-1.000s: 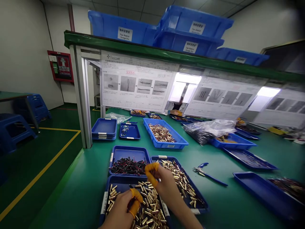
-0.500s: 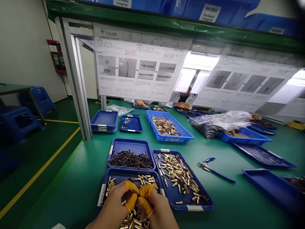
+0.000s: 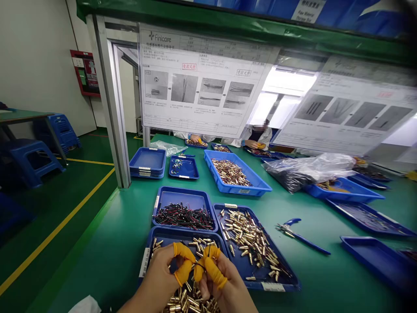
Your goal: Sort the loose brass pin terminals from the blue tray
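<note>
Yellow finger cots cover the fingertips of both my hands. My left hand (image 3: 164, 269) pinches one end of a short dark wire (image 3: 200, 264). Against it, my right hand (image 3: 226, 276) pinches the same wire, its fingertips close to the left ones. What sits at the wire's ends is hidden by the fingers. Beneath both hands lies a blue tray (image 3: 150, 240) with loose brass sleeves (image 3: 192, 301) in it. Behind that, a second tray (image 3: 182, 194) holds a heap of black and red wires (image 3: 184, 216).
To the right, a tray (image 3: 286, 288) carries brass pieces with wires. Blue-handled pliers (image 3: 302, 237) lie open on the green table (image 3: 107, 243). A deeper blue bin (image 3: 241, 189), stacked trays (image 3: 146, 174) and a plastic bag (image 3: 309, 167) stand farther back. Co-workers' hands (image 3: 252, 144) show beyond.
The fingertips have drawn slightly apart, and the dark wire between them shows more clearly. My right hand has turned a little. The whole view has shifted slightly.
</note>
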A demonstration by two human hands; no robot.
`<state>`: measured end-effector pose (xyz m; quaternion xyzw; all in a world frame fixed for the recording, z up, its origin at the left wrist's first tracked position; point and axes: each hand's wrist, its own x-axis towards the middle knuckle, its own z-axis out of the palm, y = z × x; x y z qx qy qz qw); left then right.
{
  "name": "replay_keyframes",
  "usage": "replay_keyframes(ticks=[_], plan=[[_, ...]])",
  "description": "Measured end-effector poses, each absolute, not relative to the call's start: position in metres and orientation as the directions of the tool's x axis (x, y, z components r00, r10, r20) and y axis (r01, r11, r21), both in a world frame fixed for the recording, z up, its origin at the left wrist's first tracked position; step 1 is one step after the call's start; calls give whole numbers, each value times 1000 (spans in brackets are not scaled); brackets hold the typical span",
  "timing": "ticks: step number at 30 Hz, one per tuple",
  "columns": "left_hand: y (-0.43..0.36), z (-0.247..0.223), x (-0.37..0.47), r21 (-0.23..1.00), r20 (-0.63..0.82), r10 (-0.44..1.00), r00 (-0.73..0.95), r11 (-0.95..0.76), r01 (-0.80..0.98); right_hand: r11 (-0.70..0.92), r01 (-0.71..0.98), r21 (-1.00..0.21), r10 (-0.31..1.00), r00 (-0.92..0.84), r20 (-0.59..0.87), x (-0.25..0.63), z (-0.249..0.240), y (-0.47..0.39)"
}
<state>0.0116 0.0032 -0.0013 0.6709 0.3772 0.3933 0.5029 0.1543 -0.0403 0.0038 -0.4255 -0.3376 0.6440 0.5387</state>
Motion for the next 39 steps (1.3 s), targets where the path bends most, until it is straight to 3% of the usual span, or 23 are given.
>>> replay_keyframes(ticks=[5,11,13,16,21,24,33,39], plan=[[5,-9,12,987,99,907,410,-143,78,-218,-133,-967,975,-63,-211,160,12,-39],[8,-19,13,1000,25,935,355,-23,-9,-202,-178,-963,971,88,-220,164,2,-38],[9,-17,13,999,31,940,340,-40,20,-153,-116,-981,982,94,-164,167,1,-39],[9,-13,13,999,30,933,358,-41,25,-13,106,-994,998,68,-6,171,3,-42],[7,-7,14,985,67,922,381,-123,123,108,371,-922,979,120,163,167,8,-49],[5,-4,13,964,143,910,388,-217,154,130,407,-904,965,156,209,163,10,-52],[5,-3,12,950,183,901,394,-264,164,147,515,-844,958,139,252,166,13,-53],[5,-4,13,952,175,900,399,-258,164,102,483,-870,968,152,198,165,13,-54]])
